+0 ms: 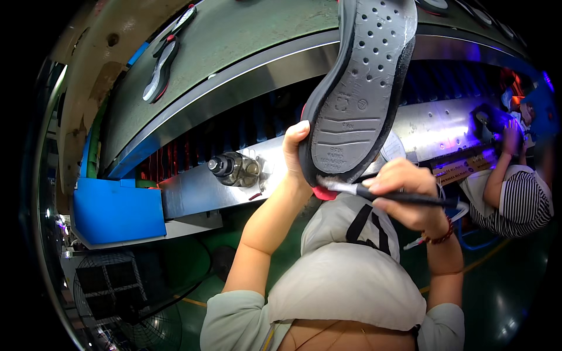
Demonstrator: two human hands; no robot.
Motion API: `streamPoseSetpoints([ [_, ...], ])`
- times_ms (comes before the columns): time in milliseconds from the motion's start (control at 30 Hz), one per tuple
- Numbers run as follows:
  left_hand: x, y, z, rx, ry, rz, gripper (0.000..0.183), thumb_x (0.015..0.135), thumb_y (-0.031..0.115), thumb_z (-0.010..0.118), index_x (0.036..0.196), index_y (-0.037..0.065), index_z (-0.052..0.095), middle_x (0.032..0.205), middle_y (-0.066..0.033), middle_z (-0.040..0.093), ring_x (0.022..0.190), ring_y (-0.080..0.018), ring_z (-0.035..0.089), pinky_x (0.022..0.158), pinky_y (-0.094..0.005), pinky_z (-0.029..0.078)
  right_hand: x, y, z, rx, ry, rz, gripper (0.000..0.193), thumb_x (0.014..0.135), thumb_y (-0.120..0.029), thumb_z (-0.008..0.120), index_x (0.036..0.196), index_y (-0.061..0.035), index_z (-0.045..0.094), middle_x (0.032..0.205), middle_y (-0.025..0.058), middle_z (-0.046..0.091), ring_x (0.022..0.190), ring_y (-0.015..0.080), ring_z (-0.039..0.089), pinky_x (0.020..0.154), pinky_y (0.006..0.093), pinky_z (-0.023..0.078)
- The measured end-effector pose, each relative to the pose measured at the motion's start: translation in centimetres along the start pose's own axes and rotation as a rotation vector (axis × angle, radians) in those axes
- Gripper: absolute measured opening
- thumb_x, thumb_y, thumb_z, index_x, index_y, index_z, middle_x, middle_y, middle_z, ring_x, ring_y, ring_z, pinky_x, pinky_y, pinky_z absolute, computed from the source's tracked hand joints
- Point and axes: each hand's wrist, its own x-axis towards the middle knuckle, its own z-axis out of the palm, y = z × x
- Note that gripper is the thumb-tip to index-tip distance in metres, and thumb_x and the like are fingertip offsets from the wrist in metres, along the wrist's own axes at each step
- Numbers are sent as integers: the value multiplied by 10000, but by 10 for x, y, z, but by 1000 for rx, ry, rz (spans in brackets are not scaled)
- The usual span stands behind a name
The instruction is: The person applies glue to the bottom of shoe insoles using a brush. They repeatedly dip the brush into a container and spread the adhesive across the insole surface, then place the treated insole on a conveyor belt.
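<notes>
1. Our left hand, curled, holds the shoe sole up by the conveyor's near edge.
2. Our right hand pinches a brush at the sole's near end.
3. Probably light, flexible; we grip its sidewalls.

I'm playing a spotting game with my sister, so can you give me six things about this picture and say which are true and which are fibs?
1. The left hand holds a shoe sole. True.
2. The right hand holds a brush. True.
3. The tip of the brush is at the top end of the shoe sole in the picture. False: it is at the bottom end.
4. The big box on the left is yellow. False: it is blue.
5. A jar with a dark top is on the metal ledge. True.
6. The person at the right wears a plain green top. False: it has black and white stripes.
</notes>
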Motion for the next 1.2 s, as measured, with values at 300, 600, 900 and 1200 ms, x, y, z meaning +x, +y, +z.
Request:
streamPoseSetpoints([
  [300, -11, 11, 8, -222, 57, -411, 508, 686, 253, 505, 1109, -25, 467, 1043, -182, 546, 891, -272, 557, 807, -360, 443, -5, -12, -20, -52, -156, -51, 139, 642, -64, 676, 775, -80, 635, 839, 60, 644, 669, 157, 590, 580, 243, 394],
  [600, -24, 9, 18, 156, 143, -750, 551, 656, 277, 563, 1126, 6, 466, 1036, -176, 540, 880, -274, 549, 799, -376, 434, -11, -5, -34, -29, -470, 23, 106, 689, -46, 615, 795, -45, 610, 847, 95, 633, 788, 221, 617, 632, 264, 480],
  [900, -31, -3, -5, 142, 66, -831, 519, 700, 230, 579, 1127, -29, 436, 1002, -176, 540, 830, -222, 575, 751, -318, 476, -27, 2, -43, -146, -610, 86, 103, 730, -79, 581, 827, -59, 608, 879, 71, 629, 772, 202, 611, 655, 264, 482],
  [1200, -34, 4, 2, 163, 190, -792, 463, 690, 234, 569, 1056, -40, 498, 976, -174, 562, 835, -230, 569, 746, -328, 459, -28, 7, -64, -226, -565, 103, 108, 707, -51, 614, 812, -29, 605, 863, 101, 626, 799, 215, 613, 673, 267, 489],
])
